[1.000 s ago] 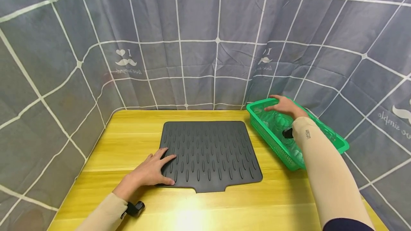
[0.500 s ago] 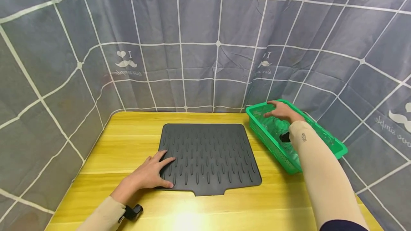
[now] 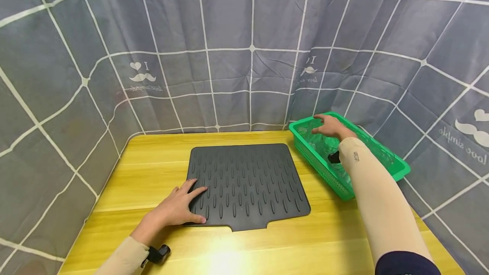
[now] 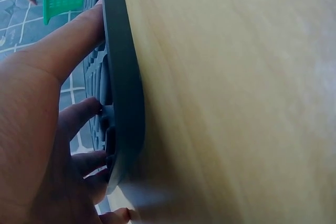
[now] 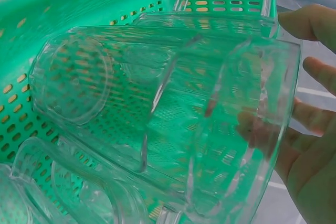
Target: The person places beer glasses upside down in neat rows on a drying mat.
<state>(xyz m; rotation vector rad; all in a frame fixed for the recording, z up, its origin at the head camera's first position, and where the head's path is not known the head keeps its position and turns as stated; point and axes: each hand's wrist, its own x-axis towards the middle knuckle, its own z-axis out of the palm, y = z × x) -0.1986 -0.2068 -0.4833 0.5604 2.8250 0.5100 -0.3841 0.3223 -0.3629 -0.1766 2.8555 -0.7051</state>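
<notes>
A black ridged drying mat (image 3: 248,186), with a tab on its near edge, lies on the wooden table. Resting on its near left corner is my left hand (image 3: 177,207), fingers spread and thumb along the near edge; the left wrist view shows that thumb and fingertips against the mat (image 4: 123,77). My right hand (image 3: 330,126) is over the far end of a green basket (image 3: 324,171). Up close, a large clear cup (image 5: 173,103) lies on its side, and the right hand (image 5: 315,114) has its spread fingers by the rim. One fingertip shows through the clear wall; firm contact is unclear.
More clear cups (image 5: 79,182) lie in the green basket, overlapping and hard to separate. Behind the table and along both sides hangs a grey curtain (image 3: 229,71) with white grid lines. Bare wooden tabletop (image 3: 290,245) shows around the mat.
The head view shifts slightly. Both hands keep nearly the same places, the left on the mat and the right over the basket.
</notes>
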